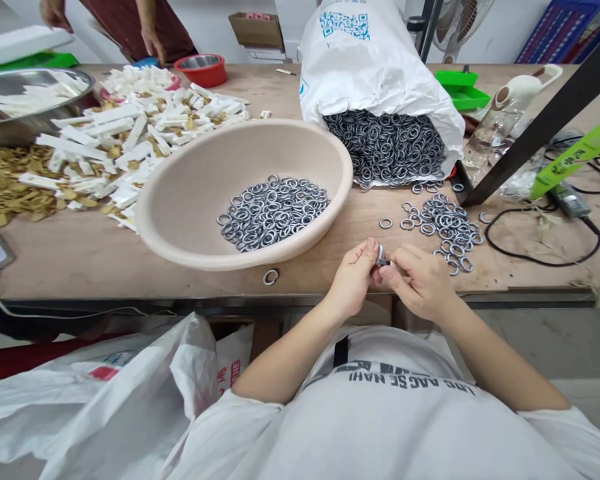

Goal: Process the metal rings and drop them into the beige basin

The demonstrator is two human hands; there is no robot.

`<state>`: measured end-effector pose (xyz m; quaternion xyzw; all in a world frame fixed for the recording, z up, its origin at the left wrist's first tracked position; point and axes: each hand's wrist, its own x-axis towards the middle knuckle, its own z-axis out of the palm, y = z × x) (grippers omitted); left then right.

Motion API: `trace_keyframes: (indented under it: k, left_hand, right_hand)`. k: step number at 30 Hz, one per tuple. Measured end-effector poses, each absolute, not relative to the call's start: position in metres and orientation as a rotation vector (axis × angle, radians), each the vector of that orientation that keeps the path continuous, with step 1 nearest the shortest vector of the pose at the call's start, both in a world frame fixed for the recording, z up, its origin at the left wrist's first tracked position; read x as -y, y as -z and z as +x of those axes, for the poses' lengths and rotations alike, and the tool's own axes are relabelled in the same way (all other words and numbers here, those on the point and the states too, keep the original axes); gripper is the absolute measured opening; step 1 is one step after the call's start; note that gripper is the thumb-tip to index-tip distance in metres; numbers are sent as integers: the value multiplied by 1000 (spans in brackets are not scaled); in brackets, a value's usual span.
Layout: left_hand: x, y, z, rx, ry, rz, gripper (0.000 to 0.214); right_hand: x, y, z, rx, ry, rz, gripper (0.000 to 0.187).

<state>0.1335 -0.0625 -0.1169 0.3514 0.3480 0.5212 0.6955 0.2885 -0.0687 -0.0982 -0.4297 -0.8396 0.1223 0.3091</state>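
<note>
Down at the front edge of the counter [80, 257], both hands are together! The left hand [351, 279] and right hand [420, 280] pinch a steel ring [381, 255] between them, held up on edge, though the fingers hide most of it. The right hand sits nearer the loose pile [450, 230] on the counter, while the left is closer to the beige basin [180, 220] and its heap of rings [273, 213]. A stray ring [271, 276] lies just off the basin's front. Beyond, a white sack [375, 60] spills more rings, and at far left a co-worker's hand [153, 43] reaches down beside a red bowl [200, 70].
</note>
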Motion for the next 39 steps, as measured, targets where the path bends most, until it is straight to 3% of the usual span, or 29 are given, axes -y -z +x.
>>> trace_keyframes:
  k: [6, 14, 20, 28, 33, 39]
  left_hand:
    - [64, 114, 138, -806, -1169, 736, 51]
    - [74, 123, 133, -704, -1034, 869, 49]
    - [64, 122, 128, -822, -1189, 664, 52]
    - [67, 120, 131, -825, -1177, 592, 52]
    - [71, 125, 127, -747, -1114, 711, 48]
    - [59, 134, 106, -847, -1158, 778, 40]
  right_hand:
    - [69, 98, 288, 2269, -237, -1148, 35]
    - [30, 105, 307, 2000, -426, -1448, 43]
    - [46, 104, 286, 2242, -358, -1157, 38]
    - [56, 106, 281, 2313, -270, -1103, 38]
    - [14, 113, 294, 2178, -221, -1510, 45]
    - [-38, 123, 293, 2395, -34, -1834, 30]
